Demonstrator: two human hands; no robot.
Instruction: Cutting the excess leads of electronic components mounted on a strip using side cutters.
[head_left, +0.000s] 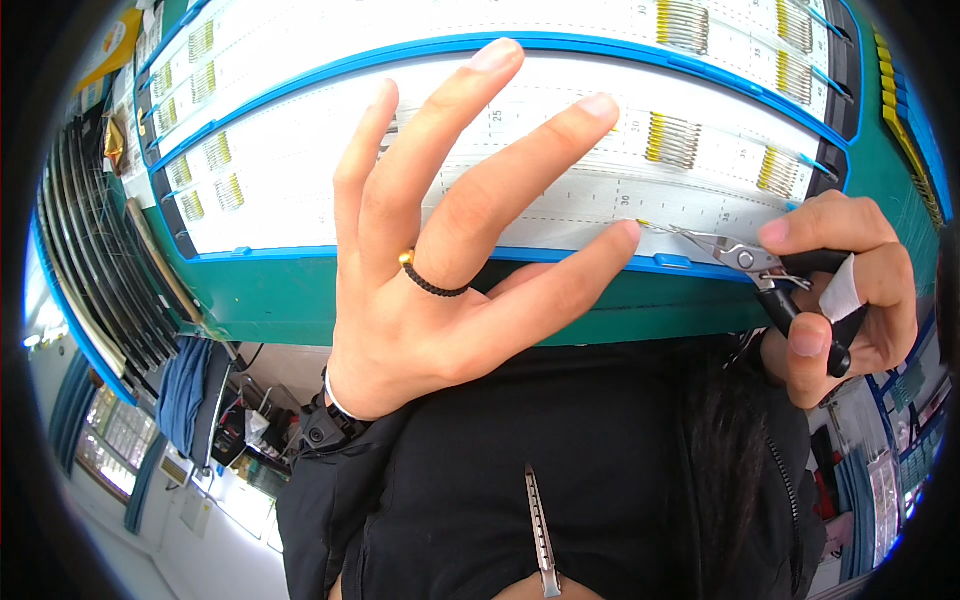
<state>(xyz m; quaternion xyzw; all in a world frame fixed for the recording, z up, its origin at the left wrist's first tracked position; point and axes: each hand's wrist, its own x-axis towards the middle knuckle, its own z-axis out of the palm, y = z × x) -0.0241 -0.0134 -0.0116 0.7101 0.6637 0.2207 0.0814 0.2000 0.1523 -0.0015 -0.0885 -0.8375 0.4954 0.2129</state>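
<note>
My left hand [430,250] is spread over a white, scale-marked board in a blue frame [330,238], fingers apart and nothing gripped in them. A black braided ring with a gold bead circles one finger. My right hand [860,270] grips needle-nose pliers [745,258] with black handles, and a bit of white wrapping shows by its fingers. The plier tips point left along the board's near edge. Right at them is a tiny yellow-ended piece [643,222], close to my left thumb tip; whether the jaws clasp it I cannot tell.
Groups of thin metal pins with yellow ends [672,140] lie in rows on the board. A second such board [560,15] lies behind it. Both rest on a green mat [280,300]. Curved dark strips [90,260] stand at left, yellow-and-blue pieces [905,130] at right.
</note>
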